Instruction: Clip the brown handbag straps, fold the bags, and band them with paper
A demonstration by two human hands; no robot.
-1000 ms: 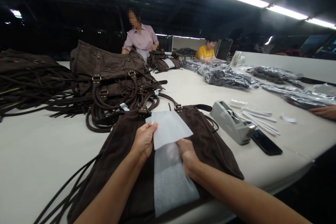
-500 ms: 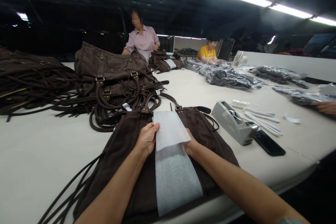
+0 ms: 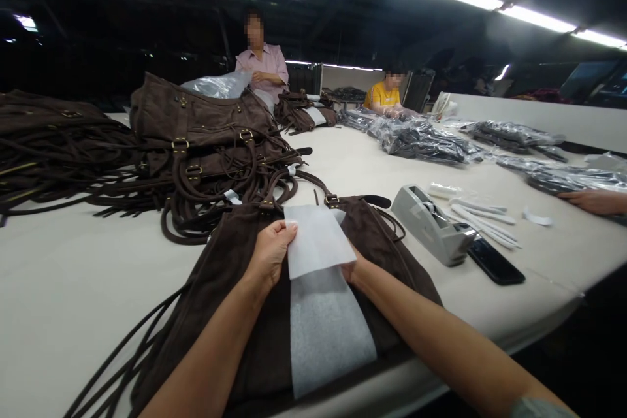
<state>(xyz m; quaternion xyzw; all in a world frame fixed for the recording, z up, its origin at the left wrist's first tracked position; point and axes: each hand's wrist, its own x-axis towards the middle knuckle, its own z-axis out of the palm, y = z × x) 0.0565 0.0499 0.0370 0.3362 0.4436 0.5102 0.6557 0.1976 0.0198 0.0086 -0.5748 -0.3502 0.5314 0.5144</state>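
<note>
A dark brown handbag lies flat in front of me, its handles pointing away. Down its middle runs a strip of thin white tissue paper, with the upper part folded over toward me. My left hand pinches the left edge of the folded part between thumb and fingers. At the right edge, my right hand is partly tucked behind the paper; its fingers are mostly hidden, so its grip does not show.
A grey tape dispenser and a black phone lie to the right, near white strips. Brown bags are piled at left. Plastic-wrapped bags lie farther back. Two people work across the table; another person's hand shows at right.
My hands stay at the paper, and a small flap now shows at its upper right. The person in the pink shirt now handles clear plastic; the hand at right has shifted slightly left.
</note>
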